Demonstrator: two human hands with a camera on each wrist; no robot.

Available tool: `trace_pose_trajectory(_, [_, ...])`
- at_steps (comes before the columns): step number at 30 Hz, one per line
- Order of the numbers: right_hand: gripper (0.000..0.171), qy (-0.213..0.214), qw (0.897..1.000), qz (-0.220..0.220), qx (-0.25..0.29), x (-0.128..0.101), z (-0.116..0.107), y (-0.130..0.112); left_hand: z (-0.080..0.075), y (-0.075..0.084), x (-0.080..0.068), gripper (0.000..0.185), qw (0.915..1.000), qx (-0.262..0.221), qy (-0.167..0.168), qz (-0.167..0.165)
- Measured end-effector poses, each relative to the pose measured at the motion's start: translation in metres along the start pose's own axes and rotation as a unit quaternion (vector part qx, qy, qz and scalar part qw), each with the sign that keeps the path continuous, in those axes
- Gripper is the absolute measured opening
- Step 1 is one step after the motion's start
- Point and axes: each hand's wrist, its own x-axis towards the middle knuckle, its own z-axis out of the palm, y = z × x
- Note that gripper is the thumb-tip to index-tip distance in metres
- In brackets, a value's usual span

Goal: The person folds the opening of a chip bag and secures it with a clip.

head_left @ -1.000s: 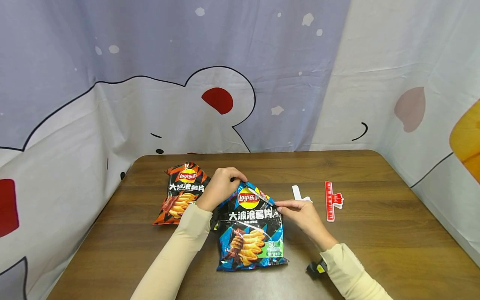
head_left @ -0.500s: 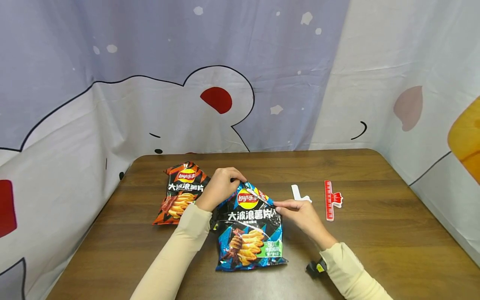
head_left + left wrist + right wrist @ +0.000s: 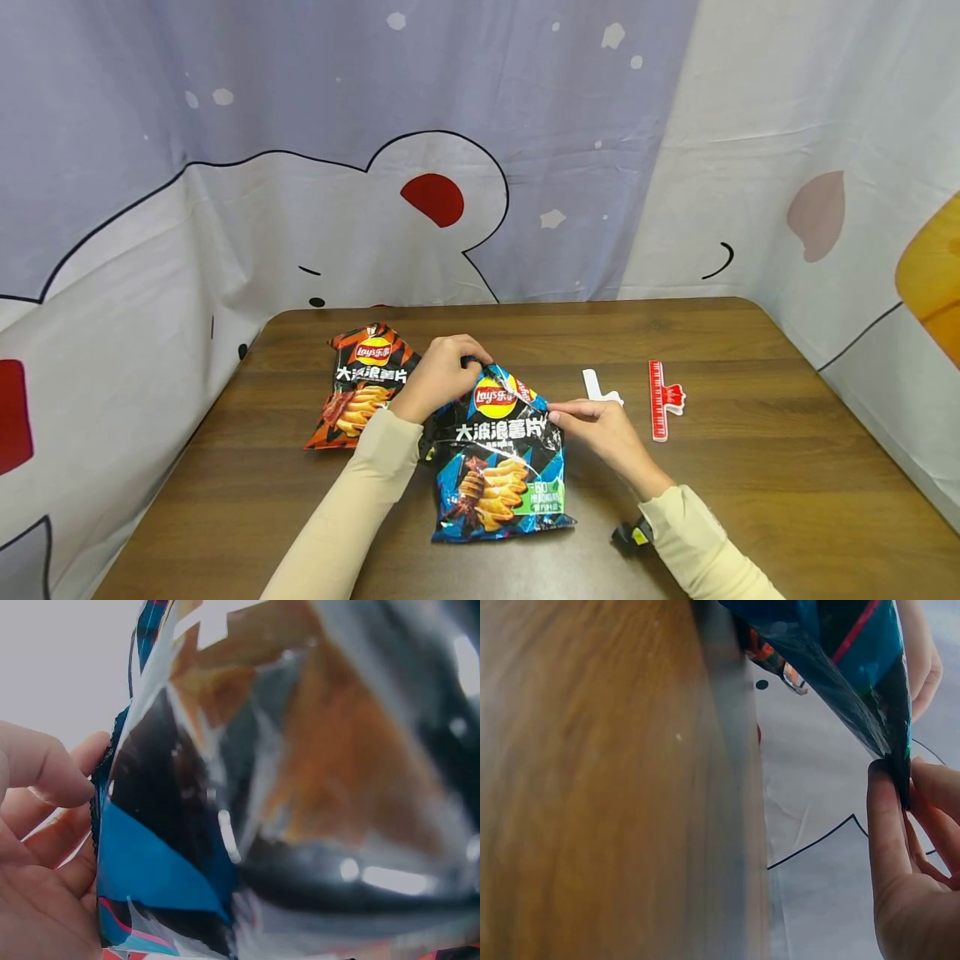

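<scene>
A blue and black chip bag (image 3: 501,450) lies near the middle of the wooden table (image 3: 750,500). My left hand (image 3: 442,371) grips its top left corner, fingers curled over the edge; the left wrist view shows those fingers (image 3: 45,772) at the bag (image 3: 247,825). My right hand (image 3: 596,421) pinches the bag's top right corner, seen up close in the right wrist view, where fingertips (image 3: 889,825) clamp the bag's edge (image 3: 855,682). An orange and black chip bag (image 3: 362,383) lies flat just left of my left hand.
A white clip (image 3: 598,387) and a red ruler-shaped clip (image 3: 662,400) lie to the right of my right hand. A printed cloth backdrop (image 3: 450,150) surrounds the table's far and side edges.
The top of the blue bag has folded down slightly between my hands. Both hands have stayed nearly in place.
</scene>
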Motion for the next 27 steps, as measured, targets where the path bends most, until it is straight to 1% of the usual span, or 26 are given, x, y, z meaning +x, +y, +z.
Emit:
trace_pose_trajectory(3, [0.026,0.008,1.000,0.012,0.005,0.0003,0.0011,-0.0013,0.0000,0.0011,-0.0003,0.027,0.9999,-0.006,-0.006,-0.015])
trace_pose_trajectory(6, [0.026,0.021,0.999,0.024,0.010,0.0008,0.0020,-0.0023,0.0002,0.0021,-0.0008,0.021,0.9998,-0.001,-0.006,-0.021])
trace_pose_trajectory(9, [0.025,0.036,0.999,0.034,0.006,0.0009,0.0027,-0.0029,0.0007,0.0028,-0.0008,0.015,0.9999,0.004,-0.001,-0.011])
trace_pose_trajectory(13, [0.025,0.047,0.998,0.044,0.002,0.0004,0.0031,-0.0045,0.0015,0.0031,-0.0008,0.010,1.0000,-0.002,-0.001,0.000])
trace_pose_trajectory(23, [0.026,0.053,0.997,0.060,-0.001,0.0006,0.0030,-0.0041,0.0034,0.0023,-0.0014,0.008,0.9999,-0.005,-0.009,-0.002])
trace_pose_trajectory(27, [0.026,0.052,0.997,0.061,0.015,0.0021,0.0032,-0.0021,0.0028,0.0030,-0.0020,0.009,0.9998,-0.006,-0.015,-0.006])
